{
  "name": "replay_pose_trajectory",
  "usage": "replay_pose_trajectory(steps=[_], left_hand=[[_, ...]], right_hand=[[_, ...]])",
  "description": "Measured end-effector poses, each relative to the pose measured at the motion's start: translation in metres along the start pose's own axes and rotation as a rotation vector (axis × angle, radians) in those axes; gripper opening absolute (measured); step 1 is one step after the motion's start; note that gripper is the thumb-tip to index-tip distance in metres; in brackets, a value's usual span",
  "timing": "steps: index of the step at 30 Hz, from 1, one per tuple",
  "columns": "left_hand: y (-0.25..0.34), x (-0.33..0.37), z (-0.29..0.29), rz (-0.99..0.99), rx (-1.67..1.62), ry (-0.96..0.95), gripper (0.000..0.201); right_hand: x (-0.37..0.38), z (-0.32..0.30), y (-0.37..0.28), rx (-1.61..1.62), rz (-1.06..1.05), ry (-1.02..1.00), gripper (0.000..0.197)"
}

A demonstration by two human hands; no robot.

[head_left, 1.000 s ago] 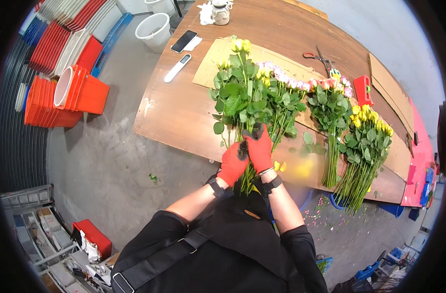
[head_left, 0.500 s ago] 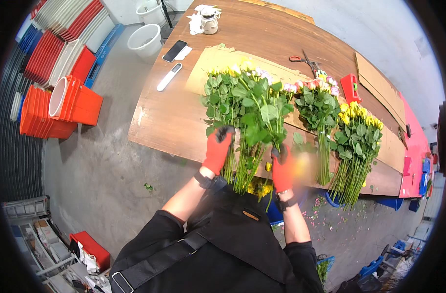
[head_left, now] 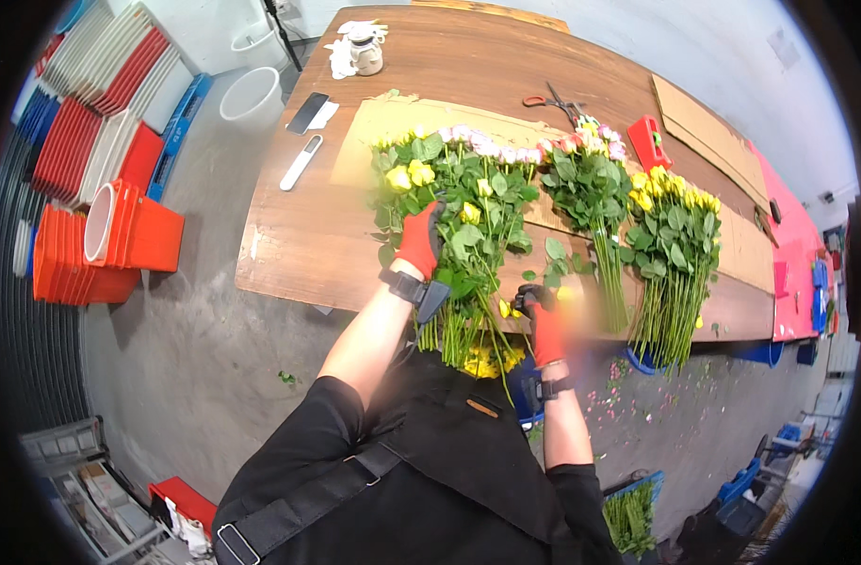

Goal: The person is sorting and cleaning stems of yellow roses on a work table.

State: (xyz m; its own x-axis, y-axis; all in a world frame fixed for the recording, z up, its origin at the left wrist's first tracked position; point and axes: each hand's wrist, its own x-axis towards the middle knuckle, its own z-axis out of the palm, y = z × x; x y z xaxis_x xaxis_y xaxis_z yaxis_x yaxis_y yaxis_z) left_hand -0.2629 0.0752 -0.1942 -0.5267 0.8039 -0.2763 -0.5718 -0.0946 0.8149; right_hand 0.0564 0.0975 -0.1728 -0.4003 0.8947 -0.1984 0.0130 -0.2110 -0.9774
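Note:
My left hand (head_left: 419,242), in a red glove with black fingertips, is closed among the leaves of a large bunch of roses (head_left: 468,250), just below two yellow rose heads (head_left: 410,176). Its fingertips are partly hidden by foliage. My right hand (head_left: 544,325), gloved alike, is at the table's near edge, right of the bunch's lower stems. Its fingers are curled; what they hold is too small to make out. Pink and pale roses line the bunch's far side. To the right lie a pink rose bunch (head_left: 595,202) and a yellow rose bunch (head_left: 675,235).
Cardboard (head_left: 355,151) lies under the flowers on the brown table (head_left: 289,226). Red-handled scissors (head_left: 555,102), a red tool (head_left: 648,143), a phone (head_left: 306,113), a white handheld device (head_left: 301,162) and a jar (head_left: 365,52) are farther back. Orange buckets (head_left: 138,226) stand on the floor at left.
The leafy stems raised between my hands are now lower against the bunch, with yellow heads showing at left. My left hand has moved farther into the leaves; my right hand sits apart from them.

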Motion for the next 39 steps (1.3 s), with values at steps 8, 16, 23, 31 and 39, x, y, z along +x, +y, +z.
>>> replay_pose_trajectory(steps=[8, 16, 23, 31, 39], left_hand=[[0.034, -0.078, 0.040, 0.107, -0.029, 0.008, 0.033], [0.046, -0.114, 0.030, 0.123, 0.012, 0.169, 0.021], [0.061, -0.125, 0.045, 0.002, 0.087, 0.074, 0.035], [0.052, -0.131, 0.106, 0.200, 0.004, -0.235, 0.029], [0.071, -0.149, 0.125, -0.040, -0.231, -0.227, 0.037]], right_hand=[[0.018, 0.025, 0.015, -0.988, -0.223, 0.089, 0.052], [0.020, 0.026, 0.038, -0.773, -0.092, 0.095, 0.045], [0.004, 0.005, -0.014, -0.267, -0.214, 0.057, 0.030], [-0.032, 0.013, -0.092, -0.295, -0.363, 0.141, 0.032], [-0.063, 0.018, -0.101, -0.585, -0.526, 0.181, 0.032]])
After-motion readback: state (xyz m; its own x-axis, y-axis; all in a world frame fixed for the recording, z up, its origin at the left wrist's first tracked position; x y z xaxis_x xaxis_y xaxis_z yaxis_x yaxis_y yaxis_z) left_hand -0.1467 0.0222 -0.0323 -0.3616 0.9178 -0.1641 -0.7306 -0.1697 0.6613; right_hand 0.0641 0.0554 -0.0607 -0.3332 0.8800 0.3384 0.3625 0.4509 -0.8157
